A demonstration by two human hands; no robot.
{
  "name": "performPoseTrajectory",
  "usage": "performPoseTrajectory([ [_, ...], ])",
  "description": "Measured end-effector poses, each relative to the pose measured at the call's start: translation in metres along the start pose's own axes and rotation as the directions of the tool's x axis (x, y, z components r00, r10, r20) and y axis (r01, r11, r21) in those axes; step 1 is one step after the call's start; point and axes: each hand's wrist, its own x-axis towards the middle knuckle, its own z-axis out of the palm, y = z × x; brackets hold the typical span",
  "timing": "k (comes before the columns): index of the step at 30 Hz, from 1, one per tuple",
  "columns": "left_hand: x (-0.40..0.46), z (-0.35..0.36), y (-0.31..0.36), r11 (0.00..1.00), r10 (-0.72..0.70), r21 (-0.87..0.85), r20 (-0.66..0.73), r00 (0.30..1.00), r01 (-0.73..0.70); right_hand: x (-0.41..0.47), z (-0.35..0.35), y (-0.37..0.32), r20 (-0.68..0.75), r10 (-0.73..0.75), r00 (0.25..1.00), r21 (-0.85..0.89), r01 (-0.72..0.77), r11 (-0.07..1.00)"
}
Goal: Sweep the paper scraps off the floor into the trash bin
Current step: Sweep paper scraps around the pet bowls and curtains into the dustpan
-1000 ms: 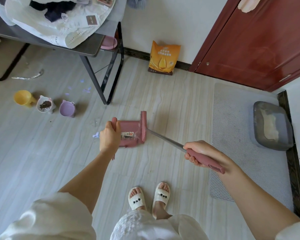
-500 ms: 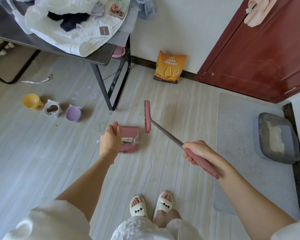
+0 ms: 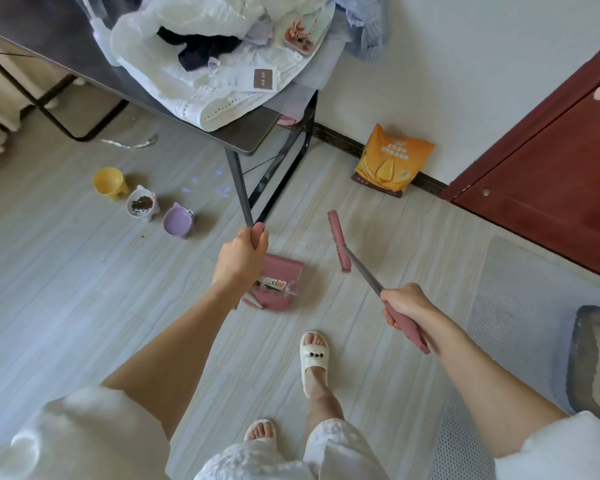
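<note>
I note the paper scraps (image 3: 222,190): small pale-lilac bits on the floor (image 3: 66,278) beneath the tabletop's near corner, just beside the black leg, well apart from my tools. No trash bin is in view. Since a second ago the broom (image 3: 340,245) has lifted away from the dustpan (image 3: 281,285); its head now stands apart to the right, and I have stepped forward with one foot. I judge one gather is complete and the remaining scraps call for a further pass.

Left hand (image 3: 239,261): grip clenched round the dustpan's upright handle. Right hand (image 3: 407,308): grip clenched round the broom's pink handle end.

Surroundings: three pet bowls, namely a yellow bowl (image 3: 109,183), a white bowl (image 3: 141,204) holding kibble and a purple bowl (image 3: 177,221), stand left of the scraps. The table leg (image 3: 239,188) and its brace are likely to obstruct the broom's reach. An orange bag (image 3: 392,161) leans against the wall; a grey mat (image 3: 520,306) lies at right.
</note>
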Motion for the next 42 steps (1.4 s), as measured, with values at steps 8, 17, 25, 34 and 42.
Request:
performPoseTrajectory([
  [8, 0.04, -0.011, 0.025, 0.995, -0.035, 0.096, 0.024, 0.999, 0.033, 0.071, 0.005, -0.052, 0.09, 0.023, 0.996, -0.172, -0.007, 0.985],
  [17, 0.016, -0.059, -0.025, 0.98, -0.19, 0.034, -0.088, 0.978, 0.194, 0.056, 0.06, -0.077, 0.254, -0.035, 0.967, -0.383, 0.134, 0.914],
  [25, -0.046, -0.108, -0.122, 0.976, -0.212, 0.003, -0.178, 0.961, 0.215, 0.006, 0.151, -0.072, 0.32, -0.095, 0.943, -0.509, 0.255, 0.822],
  [34, -0.122, -0.188, -0.257, 0.966, -0.258, -0.081, -0.202, 0.945, 0.246, -0.084, 0.282, -0.067, 0.373, -0.138, 0.917, -0.629, 0.36, 0.69],
  [42, -0.134, -0.218, -0.324, 0.939, -0.343, -0.08, -0.207, 0.916, 0.334, -0.132, 0.329, -0.041, 0.449, -0.081, 0.89, -0.683, 0.4, 0.611],
])
